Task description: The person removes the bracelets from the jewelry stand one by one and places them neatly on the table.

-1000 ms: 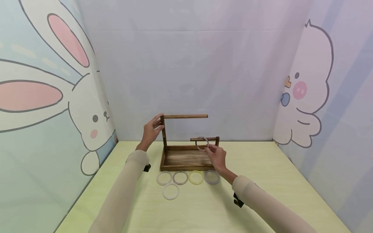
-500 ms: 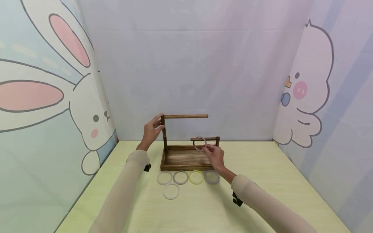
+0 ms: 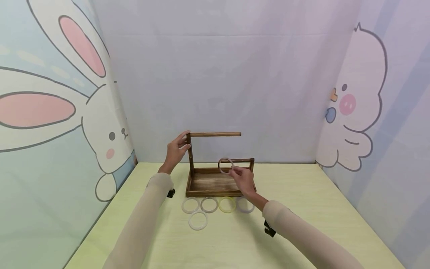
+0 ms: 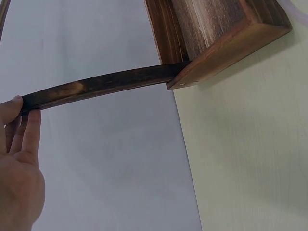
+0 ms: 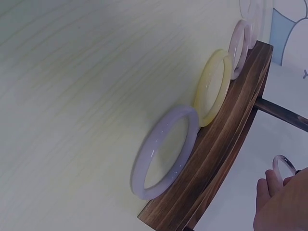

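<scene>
My right hand (image 3: 244,181) pinches a pale mauve bangle (image 3: 219,164) between thumb and fingers, upright at the free left end of the stand's lower bar (image 3: 241,160). Whether the bangle is around that bar, I cannot tell. In the right wrist view the bangle (image 5: 276,166) is partly hidden by the hand (image 5: 284,204). My left hand (image 3: 175,152) holds the top of the tall post (image 3: 190,157) of a dark wooden stand. The left wrist view has thumb and fingers on opposite sides of the post (image 4: 96,86).
In front of the stand's tray (image 3: 208,183) lie a lilac bangle (image 5: 139,168), a yellow bangle (image 5: 201,94), a brownish bangle (image 3: 209,212) and a pale bangle (image 3: 190,212). Nearer lies a white bangle (image 3: 198,228). The long upper bar (image 3: 215,134) juts right from the post.
My right hand has moved slightly left with the bangle, which has gone from the middle of the lower bar to its free end. The left hand stays on the post.
</scene>
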{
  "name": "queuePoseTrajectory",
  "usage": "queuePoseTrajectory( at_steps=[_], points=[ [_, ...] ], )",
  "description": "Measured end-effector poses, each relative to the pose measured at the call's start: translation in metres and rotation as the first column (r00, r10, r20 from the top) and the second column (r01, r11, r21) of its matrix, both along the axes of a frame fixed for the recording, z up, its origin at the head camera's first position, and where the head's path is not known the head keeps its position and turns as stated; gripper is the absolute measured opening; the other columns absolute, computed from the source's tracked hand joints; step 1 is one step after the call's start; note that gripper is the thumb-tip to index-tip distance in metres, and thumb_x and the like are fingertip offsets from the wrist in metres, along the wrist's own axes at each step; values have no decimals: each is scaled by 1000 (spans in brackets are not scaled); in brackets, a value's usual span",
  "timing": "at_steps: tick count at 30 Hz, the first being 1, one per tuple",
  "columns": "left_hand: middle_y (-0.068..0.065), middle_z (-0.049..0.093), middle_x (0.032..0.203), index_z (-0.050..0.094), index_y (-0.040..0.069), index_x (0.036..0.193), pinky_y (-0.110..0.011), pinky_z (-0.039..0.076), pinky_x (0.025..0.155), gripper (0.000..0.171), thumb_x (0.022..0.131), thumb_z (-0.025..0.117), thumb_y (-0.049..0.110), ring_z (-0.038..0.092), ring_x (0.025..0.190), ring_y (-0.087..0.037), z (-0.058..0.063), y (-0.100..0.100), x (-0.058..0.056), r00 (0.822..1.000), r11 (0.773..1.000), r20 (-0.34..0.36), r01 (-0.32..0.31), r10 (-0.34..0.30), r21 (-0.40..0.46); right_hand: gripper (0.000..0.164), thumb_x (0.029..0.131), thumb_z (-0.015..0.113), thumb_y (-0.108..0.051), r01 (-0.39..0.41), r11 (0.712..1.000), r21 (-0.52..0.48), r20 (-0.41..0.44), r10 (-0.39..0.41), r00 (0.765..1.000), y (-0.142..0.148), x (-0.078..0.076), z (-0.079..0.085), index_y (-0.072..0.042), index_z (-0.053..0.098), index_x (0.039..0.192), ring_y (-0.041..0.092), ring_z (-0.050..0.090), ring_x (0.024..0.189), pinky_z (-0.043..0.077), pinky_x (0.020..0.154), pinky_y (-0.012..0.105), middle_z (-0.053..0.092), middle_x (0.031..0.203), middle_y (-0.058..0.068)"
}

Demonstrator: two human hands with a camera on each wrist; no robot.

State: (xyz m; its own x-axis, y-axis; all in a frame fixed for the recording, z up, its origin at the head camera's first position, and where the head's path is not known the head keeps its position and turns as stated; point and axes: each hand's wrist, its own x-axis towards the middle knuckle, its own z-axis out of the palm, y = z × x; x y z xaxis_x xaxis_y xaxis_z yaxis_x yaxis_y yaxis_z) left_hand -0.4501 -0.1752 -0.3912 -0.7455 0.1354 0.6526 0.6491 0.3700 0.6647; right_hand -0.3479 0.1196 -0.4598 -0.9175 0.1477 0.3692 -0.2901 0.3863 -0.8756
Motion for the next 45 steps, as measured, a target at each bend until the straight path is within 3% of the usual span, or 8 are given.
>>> queuePoseTrajectory(
  at_steps=[7, 12, 20, 32, 39, 45],
  points=[
    [-23, 67, 133, 57, 22, 151, -48, 59, 97, 66, 94, 71, -8, 69, 118, -37, -1, 0, -2, 1000, 1000, 2, 8, -8, 3, 21, 98, 73, -7, -23, 999, -36, -25, 22, 999, -4, 0, 0, 2, 78, 116, 31, 78, 91, 66, 79, 40, 78, 96, 20],
    [-23, 67, 133, 57, 23, 151, -48, 59, 97, 67, 94, 71, -8, 69, 119, -37, -1, 0, -1, 1000, 1000, 12, 14, -14, 9, 22, 98, 72, -8, -31, 999, -31, -27, 30, 999, -6, -1, -2, 2, 77, 118, 35, 77, 92, 66, 70, 36, 78, 98, 21],
    [-22, 67, 134, 57, 23, 151, -48, 59, 97, 66, 94, 71, -8, 69, 118, -36, -1, 0, -1, 1000, 1000, 24, 9, -9, 10, 22, 97, 75, -11, -54, 998, -32, -23, 53, 998, -9, 2, -1, -3, 78, 117, 31, 78, 90, 65, 68, 29, 79, 97, 16],
    [-22, 67, 134, 56, 24, 152, -49, 58, 98, 66, 95, 70, -7, 69, 119, -35, -1, -1, -3, 1000, 1000, 28, 4, -5, 5, 26, 98, 72, -4, -116, 993, 1, -15, 116, 993, -19, 13, 2, -3, 75, 123, 28, 79, 88, 66, 75, 36, 79, 94, 15],
    [-22, 67, 134, 56, 16, 151, -47, 59, 98, 64, 94, 71, -7, 69, 118, -35, -1, -1, -3, 1000, 1000, 31, 5, -5, 11, 34, 99, 71, -8, -142, 990, 7, 11, 142, 990, -18, 21, 0, -3, 70, 133, 28, 78, 89, 64, 79, 55, 80, 93, 12],
    [-22, 67, 134, 56, 16, 151, -48, 59, 97, 63, 95, 71, -7, 69, 119, -35, -2, -1, -3, 1000, 1000, 29, 4, -5, 5, 36, 98, 73, -12, -191, 981, -37, 72, 194, 978, -13, 34, -4, -3, 70, 134, 29, 78, 92, 65, 81, 47, 80, 97, 13]
  ],
)
